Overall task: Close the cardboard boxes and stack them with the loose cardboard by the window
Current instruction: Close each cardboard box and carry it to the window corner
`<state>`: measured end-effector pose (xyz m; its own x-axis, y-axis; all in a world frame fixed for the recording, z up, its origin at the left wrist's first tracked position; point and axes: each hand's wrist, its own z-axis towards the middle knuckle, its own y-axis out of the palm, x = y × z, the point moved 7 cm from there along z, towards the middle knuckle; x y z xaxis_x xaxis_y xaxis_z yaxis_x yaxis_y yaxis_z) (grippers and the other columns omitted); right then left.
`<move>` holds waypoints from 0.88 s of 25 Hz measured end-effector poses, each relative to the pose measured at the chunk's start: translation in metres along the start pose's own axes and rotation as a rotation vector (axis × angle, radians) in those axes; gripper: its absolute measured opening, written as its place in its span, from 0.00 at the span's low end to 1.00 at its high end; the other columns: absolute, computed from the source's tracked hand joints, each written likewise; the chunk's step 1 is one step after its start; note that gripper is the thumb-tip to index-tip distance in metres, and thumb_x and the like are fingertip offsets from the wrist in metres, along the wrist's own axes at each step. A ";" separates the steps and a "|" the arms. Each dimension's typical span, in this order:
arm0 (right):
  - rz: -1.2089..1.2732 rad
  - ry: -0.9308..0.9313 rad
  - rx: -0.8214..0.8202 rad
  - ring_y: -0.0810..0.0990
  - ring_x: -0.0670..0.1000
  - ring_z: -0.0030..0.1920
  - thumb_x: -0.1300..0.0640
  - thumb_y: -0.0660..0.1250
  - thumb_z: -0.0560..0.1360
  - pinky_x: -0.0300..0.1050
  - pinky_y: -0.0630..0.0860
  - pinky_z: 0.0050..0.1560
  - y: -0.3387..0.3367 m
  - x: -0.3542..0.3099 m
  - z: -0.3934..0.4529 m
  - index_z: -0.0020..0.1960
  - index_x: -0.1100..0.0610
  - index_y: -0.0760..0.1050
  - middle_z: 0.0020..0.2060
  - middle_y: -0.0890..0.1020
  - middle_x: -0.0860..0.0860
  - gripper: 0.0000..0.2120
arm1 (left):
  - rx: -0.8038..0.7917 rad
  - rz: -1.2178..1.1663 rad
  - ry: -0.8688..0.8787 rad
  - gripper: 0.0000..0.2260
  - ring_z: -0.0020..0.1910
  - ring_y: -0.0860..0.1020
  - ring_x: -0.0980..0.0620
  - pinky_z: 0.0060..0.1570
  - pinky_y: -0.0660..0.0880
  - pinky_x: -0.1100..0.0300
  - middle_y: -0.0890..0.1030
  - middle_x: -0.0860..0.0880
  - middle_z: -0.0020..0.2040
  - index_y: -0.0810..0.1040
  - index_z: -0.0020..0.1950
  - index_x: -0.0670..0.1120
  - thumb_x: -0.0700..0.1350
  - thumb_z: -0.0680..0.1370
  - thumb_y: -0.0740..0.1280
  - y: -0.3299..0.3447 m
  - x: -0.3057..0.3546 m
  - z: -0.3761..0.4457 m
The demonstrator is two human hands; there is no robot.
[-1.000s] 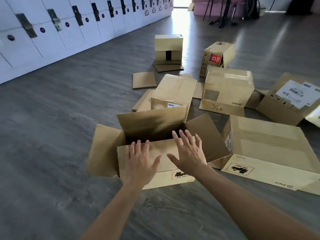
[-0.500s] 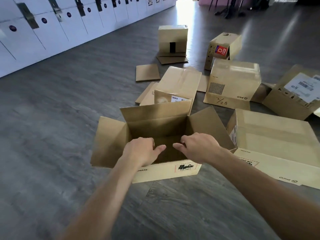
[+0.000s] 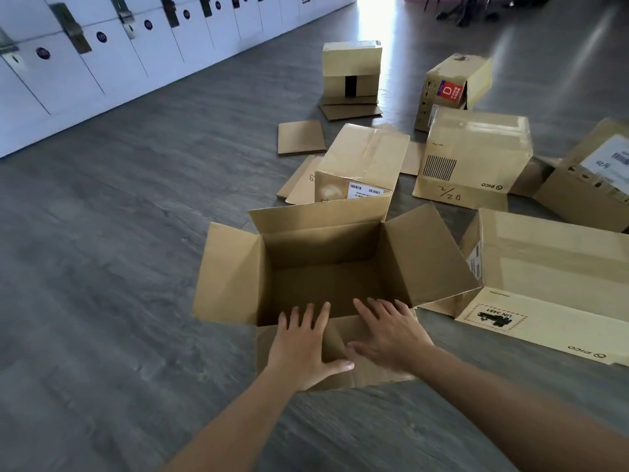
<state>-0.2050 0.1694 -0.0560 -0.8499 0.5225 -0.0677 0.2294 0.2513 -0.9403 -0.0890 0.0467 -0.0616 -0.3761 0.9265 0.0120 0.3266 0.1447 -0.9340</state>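
Both hands lie flat and open on the near flap of the open box.

Left hand (image 3: 303,345) and right hand (image 3: 391,335) have released their curled hold; the flap (image 3: 335,342) lies outward and the box (image 3: 326,267) beyond them stays unclosed.

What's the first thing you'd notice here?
A big open cardboard box sits front and centre, its flaps spread wide, with the left hand and right hand flat on its near flap. Behind and to the right, more boxes and loose cardboard sheets lie scattered across the grey floor.

Grey wood-grain floor (image 3: 102,250); white lockers (image 3: 112,52) along left wall; bright glare at far end (image 3: 377,15).
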 end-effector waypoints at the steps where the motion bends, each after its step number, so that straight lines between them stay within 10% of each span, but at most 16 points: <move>1: -0.012 -0.014 -0.001 0.56 0.55 0.78 0.22 0.43 0.72 0.58 0.53 0.77 -0.002 0.001 0.001 0.81 0.47 0.41 0.80 0.56 0.53 0.46 | -0.011 0.040 0.023 0.52 0.80 0.49 0.39 0.76 0.45 0.37 0.50 0.46 0.83 0.38 0.81 0.55 0.84 0.66 0.44 -0.006 -0.003 0.003; 9: -0.032 -0.108 -0.008 0.60 0.54 0.76 0.20 0.40 0.69 0.55 0.61 0.72 -0.013 -0.001 0.012 0.80 0.43 0.42 0.79 0.58 0.51 0.47 | 0.196 0.165 -0.044 0.38 0.81 0.51 0.40 0.77 0.49 0.39 0.52 0.44 0.82 0.48 0.82 0.51 0.71 0.79 0.46 -0.083 -0.043 0.052; 22: 0.077 -0.149 0.135 0.60 0.49 0.76 0.18 0.35 0.67 0.51 0.58 0.73 -0.027 0.006 0.039 0.80 0.42 0.43 0.78 0.59 0.46 0.48 | 0.331 0.096 -0.212 0.43 0.80 0.51 0.39 0.75 0.54 0.36 0.46 0.43 0.83 0.45 0.82 0.48 0.71 0.77 0.55 -0.091 -0.116 0.159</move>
<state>-0.2349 0.1336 -0.0442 -0.8954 0.4070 -0.1805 0.2395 0.0987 -0.9659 -0.2124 -0.1293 -0.0349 -0.5397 0.8329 -0.1225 0.0855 -0.0905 -0.9922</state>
